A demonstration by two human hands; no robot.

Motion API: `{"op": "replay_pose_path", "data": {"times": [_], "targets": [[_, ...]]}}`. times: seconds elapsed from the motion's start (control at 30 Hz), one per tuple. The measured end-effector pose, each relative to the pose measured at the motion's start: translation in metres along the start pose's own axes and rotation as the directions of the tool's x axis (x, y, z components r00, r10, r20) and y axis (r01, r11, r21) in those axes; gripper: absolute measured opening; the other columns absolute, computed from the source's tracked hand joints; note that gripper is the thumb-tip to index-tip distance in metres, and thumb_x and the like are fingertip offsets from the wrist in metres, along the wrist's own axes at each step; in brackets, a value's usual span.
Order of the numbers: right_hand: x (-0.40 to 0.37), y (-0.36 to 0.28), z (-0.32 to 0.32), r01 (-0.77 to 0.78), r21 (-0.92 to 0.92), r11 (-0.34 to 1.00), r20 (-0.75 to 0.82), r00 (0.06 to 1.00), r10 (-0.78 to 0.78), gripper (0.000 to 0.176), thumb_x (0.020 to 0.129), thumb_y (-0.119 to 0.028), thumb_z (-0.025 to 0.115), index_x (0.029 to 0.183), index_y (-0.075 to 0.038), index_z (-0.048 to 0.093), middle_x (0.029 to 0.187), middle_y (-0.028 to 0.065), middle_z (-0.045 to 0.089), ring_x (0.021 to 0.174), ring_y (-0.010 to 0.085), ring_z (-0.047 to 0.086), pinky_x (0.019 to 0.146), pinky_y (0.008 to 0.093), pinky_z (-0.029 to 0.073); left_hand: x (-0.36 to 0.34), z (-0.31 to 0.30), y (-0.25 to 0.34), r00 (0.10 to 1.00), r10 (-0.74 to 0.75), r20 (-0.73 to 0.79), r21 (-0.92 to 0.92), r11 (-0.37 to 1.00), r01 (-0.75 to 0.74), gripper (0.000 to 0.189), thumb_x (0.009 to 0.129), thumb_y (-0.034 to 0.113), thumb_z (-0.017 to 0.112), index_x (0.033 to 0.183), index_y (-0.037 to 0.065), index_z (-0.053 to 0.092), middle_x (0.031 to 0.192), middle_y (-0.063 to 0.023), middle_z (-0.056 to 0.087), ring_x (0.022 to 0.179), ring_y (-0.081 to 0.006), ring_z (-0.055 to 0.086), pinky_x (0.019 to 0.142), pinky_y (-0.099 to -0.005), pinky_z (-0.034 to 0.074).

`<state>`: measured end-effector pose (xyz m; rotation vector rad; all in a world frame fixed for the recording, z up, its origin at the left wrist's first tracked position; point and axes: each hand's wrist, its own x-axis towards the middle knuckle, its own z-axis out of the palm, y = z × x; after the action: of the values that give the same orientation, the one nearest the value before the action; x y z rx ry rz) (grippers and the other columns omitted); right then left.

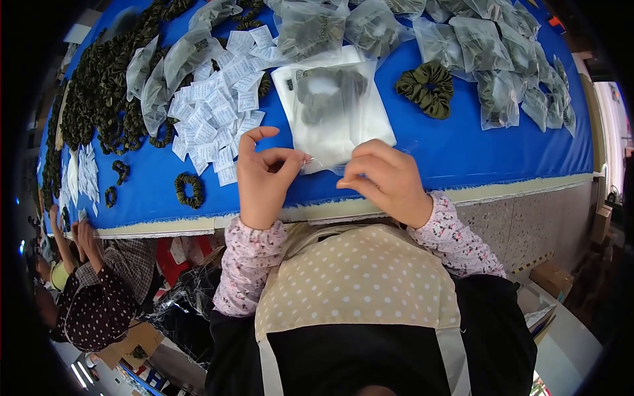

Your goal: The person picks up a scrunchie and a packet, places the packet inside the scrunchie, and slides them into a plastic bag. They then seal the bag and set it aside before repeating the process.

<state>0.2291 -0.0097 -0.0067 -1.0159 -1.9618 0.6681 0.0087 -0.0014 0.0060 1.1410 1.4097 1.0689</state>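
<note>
A clear plastic bag [332, 135] with a dark green scrunchie [320, 92] inside lies flat in front of me, on a stack of whitish bags [382, 125]. My left hand [265, 177] pinches the near left edge of the clear bag between thumb and index finger, its other fingers raised. At the near right edge, my right hand [386, 177] has thumb and fingertips pressed together on the thin plastic. A loose olive scrunchie [426, 90] lies beyond my right hand. Another scrunchie [189, 191] is left of my left hand.
Small white printed packets [214, 109] are heaped at the left on the blue tabletop [462, 155]. Beyond lies a large pile of dark green scrunchies [92, 86]. Several filled bags [495, 56] lie at the far right. Another person's hand [86, 239] is at the table's left edge.
</note>
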Motion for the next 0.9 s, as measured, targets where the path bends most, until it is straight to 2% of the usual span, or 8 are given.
{"op": "replay_pose_path", "data": {"times": [0.03, 0.23, 0.37, 0.73, 0.87, 0.9], "targets": [[-0.003, 0.000, -0.003, -0.054, 0.048, 0.997, -0.007, 0.998, 0.055, 0.017, 0.077, -0.012, 0.082, 0.085, -0.009, 0.068, 0.094, -0.0011, 0.062, 0.060, 0.0137, 0.051, 0.055, 0.0258, 0.042, 0.000, 0.000, 0.001, 1.000, -0.003, -0.014, -0.003, 1.000, 0.003, 0.048, 0.083, -0.006, 0.069, 0.124, -0.001, 0.044, 0.077, -0.0100, 0.073, 0.062, -0.0106, 0.063, 0.060, -0.0178, 0.050], [0.007, -0.017, 0.008, -0.048, -0.030, 0.998, -0.096, 0.994, 0.045, 0.017, 0.077, -0.012, 0.083, 0.085, -0.009, 0.068, 0.095, -0.0013, 0.061, 0.060, 0.0129, 0.051, 0.055, 0.0251, 0.042, -0.008, 0.014, 0.012, 0.994, -0.026, 0.108, 0.110, 0.994, 0.014, 0.047, 0.084, -0.005, 0.068, 0.124, -0.002, 0.044, 0.077, -0.0107, 0.074, 0.062, -0.0106, 0.064, 0.059, -0.0172, 0.050], [0.014, -0.018, 0.020, -0.078, -0.133, 0.988, 0.006, 0.997, 0.079, 0.017, 0.077, -0.011, 0.082, 0.086, -0.010, 0.068, 0.097, -0.0014, 0.060, 0.060, 0.0123, 0.050, 0.054, 0.0252, 0.041, -0.007, 0.011, 0.006, 0.994, -0.058, 0.090, -0.038, 0.997, 0.061, 0.046, 0.085, -0.004, 0.068, 0.124, -0.003, 0.044, 0.076, -0.0107, 0.073, 0.062, -0.0104, 0.064, 0.059, -0.0166, 0.050], [0.015, -0.011, 0.026, -0.049, -0.065, 0.997, 0.037, 0.998, 0.052, 0.017, 0.077, -0.010, 0.081, 0.086, -0.010, 0.067, 0.096, -0.0008, 0.059, 0.062, 0.0129, 0.050, 0.056, 0.0274, 0.041, -0.005, 0.006, 0.004, 0.992, -0.084, 0.095, -0.093, 0.991, 0.093, 0.046, 0.085, -0.004, 0.068, 0.125, -0.001, 0.045, 0.076, -0.0100, 0.073, 0.062, -0.0094, 0.063, 0.058, -0.0162, 0.048], [0.013, -0.008, 0.024, 0.041, -0.064, 0.997, 0.046, 0.998, -0.038, 0.017, 0.077, -0.009, 0.081, 0.086, -0.009, 0.067, 0.095, -0.0008, 0.058, 0.061, 0.0132, 0.049, 0.056, 0.0270, 0.040, -0.005, 0.006, 0.003, 0.994, -0.068, 0.091, 0.037, 0.997, 0.065, 0.047, 0.085, -0.009, 0.063, 0.127, -0.001, 0.043, 0.084, -0.0135, 0.073, 0.074, -0.0157, 0.069, 0.069, -0.0191, 0.053], [0.011, -0.010, 0.021, -0.010, -0.003, 1.000, 0.030, 1.000, 0.010, 0.016, 0.078, -0.008, 0.081, 0.084, -0.010, 0.067, 0.094, -0.0006, 0.058, 0.062, 0.0124, 0.049, 0.057, 0.0262, 0.040, -0.005, 0.005, 0.002, 0.994, -0.069, 0.089, 0.038, 0.997, 0.066, 0.047, 0.085, -0.009, 0.063, 0.127, -0.001, 0.043, 0.084, -0.0135, 0.073, 0.074, -0.0157, 0.069, 0.069, -0.0191, 0.053]]}}
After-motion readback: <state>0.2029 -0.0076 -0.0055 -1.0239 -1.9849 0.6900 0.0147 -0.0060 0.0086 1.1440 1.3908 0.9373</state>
